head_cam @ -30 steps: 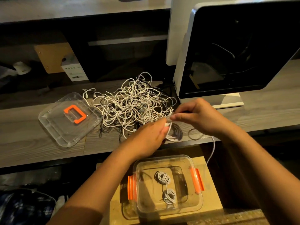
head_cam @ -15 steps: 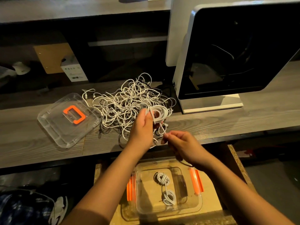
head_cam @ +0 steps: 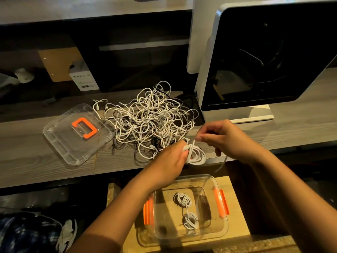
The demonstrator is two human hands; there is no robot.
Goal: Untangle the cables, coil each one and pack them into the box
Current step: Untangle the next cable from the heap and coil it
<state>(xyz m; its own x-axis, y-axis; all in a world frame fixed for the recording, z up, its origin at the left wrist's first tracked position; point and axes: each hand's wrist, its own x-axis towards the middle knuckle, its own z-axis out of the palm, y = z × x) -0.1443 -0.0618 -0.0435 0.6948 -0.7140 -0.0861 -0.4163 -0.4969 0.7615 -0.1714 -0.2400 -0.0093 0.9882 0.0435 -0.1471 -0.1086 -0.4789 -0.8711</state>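
Note:
A big tangle of white cables [head_cam: 151, 119] lies on the wooden shelf. My left hand [head_cam: 169, 159] grips a white coil [head_cam: 197, 156] at the shelf's front edge. Just right of it, my right hand [head_cam: 222, 139] pinches the loose end of that same cable, which runs up from the coil; another stretch hangs down under the hand. Below the shelf stands a clear plastic box [head_cam: 218, 232] with orange clips, holding two small coiled white cables [head_cam: 184, 199], one behind the other.
The box's clear lid [head_cam: 60, 141] with an orange handle lies on the shelf left of the tangle. A white machine with a dark window [head_cam: 264, 57] stands at the right. A small white carton [head_cam: 83, 77] sits behind. Cloth and shoes lie on the floor at lower left.
My right hand rose from below the shelf edge to beside the coil, drawing the cable end up. My left hand dropped with the coil towards the shelf's front edge.

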